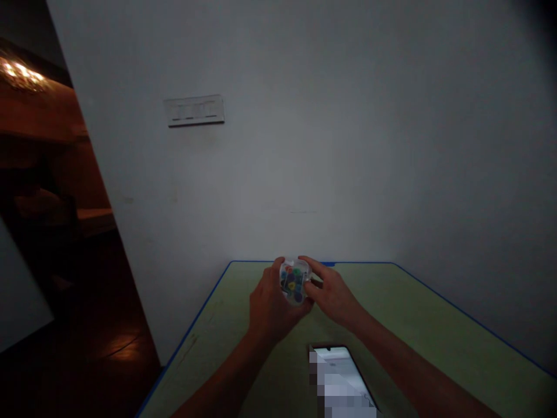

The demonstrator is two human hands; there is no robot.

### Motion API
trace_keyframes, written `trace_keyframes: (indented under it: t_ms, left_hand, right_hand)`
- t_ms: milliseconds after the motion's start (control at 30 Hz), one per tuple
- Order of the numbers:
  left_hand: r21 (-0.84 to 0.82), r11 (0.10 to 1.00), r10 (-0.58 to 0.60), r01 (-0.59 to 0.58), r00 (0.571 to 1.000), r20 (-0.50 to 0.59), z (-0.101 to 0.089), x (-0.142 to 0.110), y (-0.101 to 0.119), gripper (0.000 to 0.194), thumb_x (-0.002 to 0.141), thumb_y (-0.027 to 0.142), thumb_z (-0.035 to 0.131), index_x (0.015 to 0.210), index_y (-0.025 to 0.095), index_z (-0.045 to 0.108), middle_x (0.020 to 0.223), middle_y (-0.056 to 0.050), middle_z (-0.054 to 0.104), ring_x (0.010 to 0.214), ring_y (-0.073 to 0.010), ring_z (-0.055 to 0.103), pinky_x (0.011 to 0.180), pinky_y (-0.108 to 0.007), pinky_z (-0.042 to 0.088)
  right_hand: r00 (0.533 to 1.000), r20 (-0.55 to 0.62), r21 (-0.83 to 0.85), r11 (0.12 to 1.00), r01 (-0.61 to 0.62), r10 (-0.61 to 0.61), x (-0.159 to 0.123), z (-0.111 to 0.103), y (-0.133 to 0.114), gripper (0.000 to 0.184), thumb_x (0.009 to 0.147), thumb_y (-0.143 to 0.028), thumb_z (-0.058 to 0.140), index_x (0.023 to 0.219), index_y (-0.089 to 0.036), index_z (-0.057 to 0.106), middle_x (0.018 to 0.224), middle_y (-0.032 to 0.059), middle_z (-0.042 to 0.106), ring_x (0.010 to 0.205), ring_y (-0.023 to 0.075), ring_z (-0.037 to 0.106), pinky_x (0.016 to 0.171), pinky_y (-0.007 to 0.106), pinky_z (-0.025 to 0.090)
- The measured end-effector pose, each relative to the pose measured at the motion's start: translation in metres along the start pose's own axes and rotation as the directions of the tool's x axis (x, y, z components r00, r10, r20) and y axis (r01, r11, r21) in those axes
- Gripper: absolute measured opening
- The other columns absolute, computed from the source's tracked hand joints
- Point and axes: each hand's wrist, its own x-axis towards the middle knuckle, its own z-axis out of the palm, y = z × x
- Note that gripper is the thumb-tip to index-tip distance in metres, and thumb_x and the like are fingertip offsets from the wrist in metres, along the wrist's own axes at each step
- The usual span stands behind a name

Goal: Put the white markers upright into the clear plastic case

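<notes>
A small clear plastic case (292, 281) with several colourful pieces inside is held up above the far half of the table. My left hand (272, 305) wraps round its left side and underside, fingers closed on it. From the right, my right hand (328, 290) grips the case's edge between thumb and fingers. The pieces look green, red, blue, purple and yellow, but they are too small and dim to name. Whether the case's lid is raised I cannot tell.
A lit phone (343, 377) lies on the green table (435, 325) nearer to me, between my forearms. Blue edging runs round the tabletop. A pale wall (348, 145) with a switch panel (194, 111) stands behind it. To the left is a dark room with a lamp (21, 75).
</notes>
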Motion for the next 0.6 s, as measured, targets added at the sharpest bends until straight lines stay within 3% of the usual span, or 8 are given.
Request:
trace_keyframes:
  t_ms: [133, 233, 400, 500, 600]
  left_hand:
    - [-0.032, 0.999, -0.026, 0.027, 1.000, 0.004, 0.001, -0.001, 0.002, 0.075, 0.060, 0.039, 0.069, 0.125, 0.022, 0.033, 0.108, -0.011, 0.057, 0.092, -0.0293, 0.058, 0.076, -0.041, 0.045]
    - [-0.038, 0.999, -0.033, 0.032, 0.999, -0.006, 0.001, -0.001, 0.002, 0.074, 0.062, 0.040, 0.068, 0.125, 0.022, 0.034, 0.107, -0.011, 0.058, 0.091, -0.0299, 0.058, 0.076, -0.041, 0.045]
    - [-0.035, 0.998, -0.052, 0.051, 0.999, -0.007, -0.001, 0.002, 0.000, 0.075, 0.064, 0.045, 0.067, 0.126, 0.021, 0.032, 0.104, -0.011, 0.059, 0.090, -0.0298, 0.059, 0.077, -0.041, 0.045]
    - [-0.192, 0.973, -0.123, 0.128, 0.992, 0.039, 0.000, 0.004, -0.006, 0.074, 0.064, 0.043, 0.068, 0.125, 0.023, 0.031, 0.102, -0.009, 0.060, 0.084, -0.0259, 0.060, 0.075, -0.038, 0.046]
    - [-0.448, 0.872, -0.169, 0.196, 0.981, 0.100, 0.006, 0.005, -0.014, 0.072, 0.065, 0.040, 0.069, 0.123, 0.022, 0.029, 0.102, -0.008, 0.059, 0.083, -0.0226, 0.061, 0.074, -0.035, 0.047]
  right_hand:
    - [1.000, -0.013, -0.042, 0.999, 0.024, -0.025, 0.000, 0.001, 0.004, 0.056, 0.063, -0.017, 0.047, 0.118, -0.010, 0.052, 0.107, 0.0116, 0.061, 0.091, 0.0247, 0.058, 0.082, 0.037, 0.050]
    - [0.999, -0.029, -0.050, 0.998, 0.041, -0.043, 0.001, 0.001, 0.009, 0.057, 0.062, -0.014, 0.045, 0.118, -0.012, 0.053, 0.107, 0.0106, 0.062, 0.096, 0.0243, 0.058, 0.087, 0.037, 0.047]
    - [0.999, -0.001, 0.079, 0.995, 0.053, -0.053, 0.004, -0.004, 0.026, 0.051, 0.069, -0.020, 0.049, 0.119, -0.013, 0.052, 0.118, 0.0106, 0.057, 0.105, 0.0233, 0.054, 0.094, 0.038, 0.043]
    - [0.995, -0.041, 0.087, 0.993, -0.084, 0.088, 0.006, -0.012, 0.050, 0.056, 0.070, -0.042, 0.059, 0.118, -0.015, 0.052, 0.122, 0.0124, 0.054, 0.111, 0.0273, 0.050, 0.098, 0.043, 0.038]
    - [0.949, -0.151, 0.067, 0.961, -0.268, 0.275, 0.006, -0.024, 0.080, 0.071, 0.065, -0.054, 0.064, 0.121, -0.013, 0.049, 0.126, 0.0154, 0.050, 0.119, 0.0308, 0.042, 0.103, 0.047, 0.031]
